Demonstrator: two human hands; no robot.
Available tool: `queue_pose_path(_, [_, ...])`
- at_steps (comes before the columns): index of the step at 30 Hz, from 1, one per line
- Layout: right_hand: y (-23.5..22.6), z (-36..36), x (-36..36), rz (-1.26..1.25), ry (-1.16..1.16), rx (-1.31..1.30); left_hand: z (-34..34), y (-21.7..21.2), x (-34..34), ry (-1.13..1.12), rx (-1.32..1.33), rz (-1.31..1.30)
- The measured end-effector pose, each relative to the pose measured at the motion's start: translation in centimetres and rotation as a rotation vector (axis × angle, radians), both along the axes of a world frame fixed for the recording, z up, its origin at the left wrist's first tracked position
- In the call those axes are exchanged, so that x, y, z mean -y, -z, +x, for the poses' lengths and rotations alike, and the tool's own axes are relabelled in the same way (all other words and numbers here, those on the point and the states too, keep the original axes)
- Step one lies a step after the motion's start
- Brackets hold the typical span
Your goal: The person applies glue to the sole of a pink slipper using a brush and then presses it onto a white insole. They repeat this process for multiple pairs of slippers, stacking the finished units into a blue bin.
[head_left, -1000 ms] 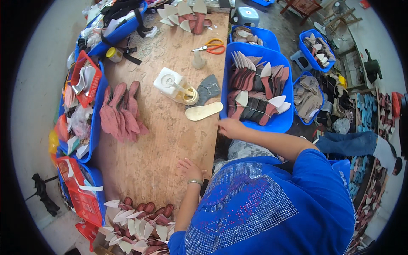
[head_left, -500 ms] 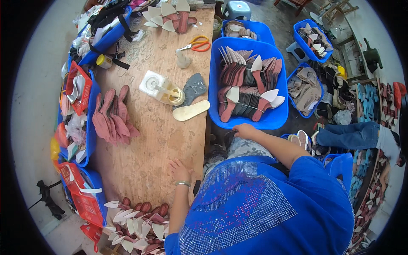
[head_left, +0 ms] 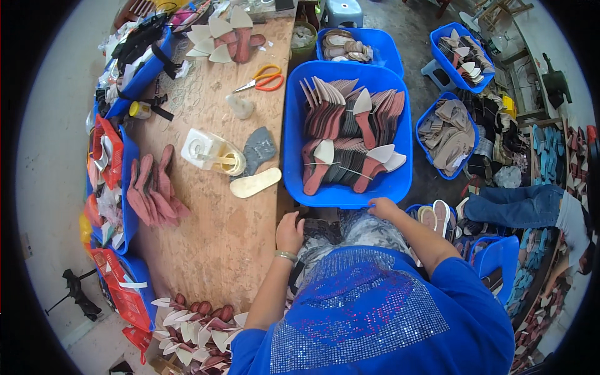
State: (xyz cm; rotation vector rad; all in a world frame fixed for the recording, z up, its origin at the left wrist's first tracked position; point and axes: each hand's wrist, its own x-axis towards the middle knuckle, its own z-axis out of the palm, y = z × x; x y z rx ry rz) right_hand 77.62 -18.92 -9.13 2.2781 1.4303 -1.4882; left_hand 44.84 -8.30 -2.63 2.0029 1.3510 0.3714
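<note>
- Left hand (head_left: pixel 289 234): yours, bent at the worktop (head_left: pixel 212 244)'s right edge, toward the near end. Thumb and fingers stand slightly apart. Contact with the edge cannot be told.
- Right hand (head_left: pixel 385 209): yours, at the near rim of the large blue tub (head_left: pixel 340 200), toward its near right corner. Fingertips lie at the rim; whether they are clamped on it cannot be told.
- The large blue tub sits just beside the worktop's right edge, in front of your legs. Inside, red-and-black shoe parts (head_left: pixel 384 115) with pale pointed tips stand in two packed rows; a thin pale band crosses the near row.
- Near the right edge, mid-length: cream insole (head_left: pixel 255 182), with a dark grey piece (head_left: pixel 259 149) beyond it and a white container (head_left: pixel 199 147) to the left of that piece.
- Farther along the same edge: orange-handled scissors (head_left: pixel 267 79), open blades pointing left; a whitish cone-shaped object (head_left: pixel 240 107) stands nearer you.
- Toward the left edge: a cluster of dusty red parts (head_left: pixel 153 190), overlapping.
- Far right corner: more red parts with pale tips (head_left: pixel 236 39), fanned out.
- Near edge: a dense heap of similar parts (head_left: pixel 203 331).
</note>
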Motion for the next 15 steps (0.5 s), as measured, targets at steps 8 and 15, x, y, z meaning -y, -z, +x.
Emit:
queue_pose_path(8, [2.6, 6.9, 5.5, -0.037, 0.270, 0.061, 1.4, 2.1, -4.3, 0.423, -0.191, 0.184])
queue_pose_path(15, [3.1, 7.7, 5.4, -0.040, 0.421, -0.040, -2.9, 5.1, -7.2, 1.043, -0.633, 0.142])
